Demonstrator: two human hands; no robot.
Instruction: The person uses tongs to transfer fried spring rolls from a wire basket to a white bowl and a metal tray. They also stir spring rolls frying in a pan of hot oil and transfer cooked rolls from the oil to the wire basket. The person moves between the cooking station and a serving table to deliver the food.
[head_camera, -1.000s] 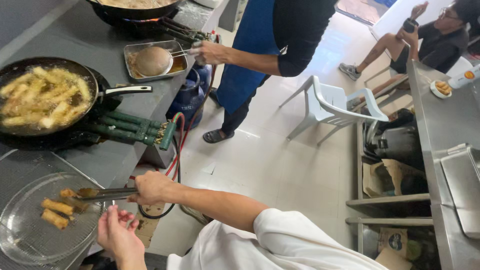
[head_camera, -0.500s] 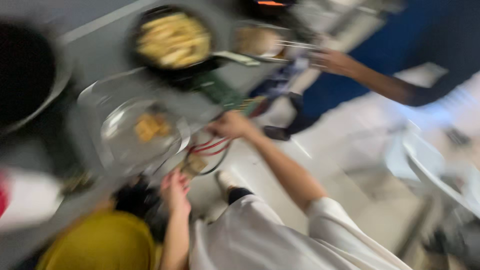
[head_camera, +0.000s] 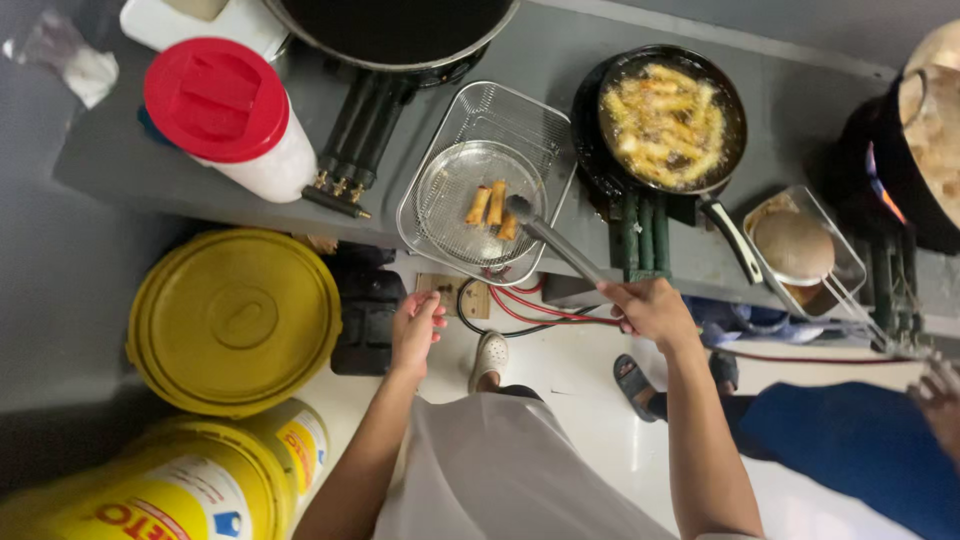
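The left hand (head_camera: 418, 330) hung half-curled, holding nothing. At its 3 o'clock, the right hand (head_camera: 650, 310) gripped tongs (head_camera: 555, 243) reaching to 10 o'clock, where 3 rolls (head_camera: 492, 207) lay in the strainer (head_camera: 440, 150). Draining seemed underway; the pan (head_camera: 668, 120) sizzled at 12.

Even, soft daylight fills the scene, and the picture is sharp at its centre around the wire basket (head_camera: 487, 195). Left of the basket, the grey counter (head_camera: 120, 160) falls into dim shadow. Right of it, a small flame glows beside the dark wok (head_camera: 915, 150), where edges blur and bend slightly. The white floor below the basket glares faintly.
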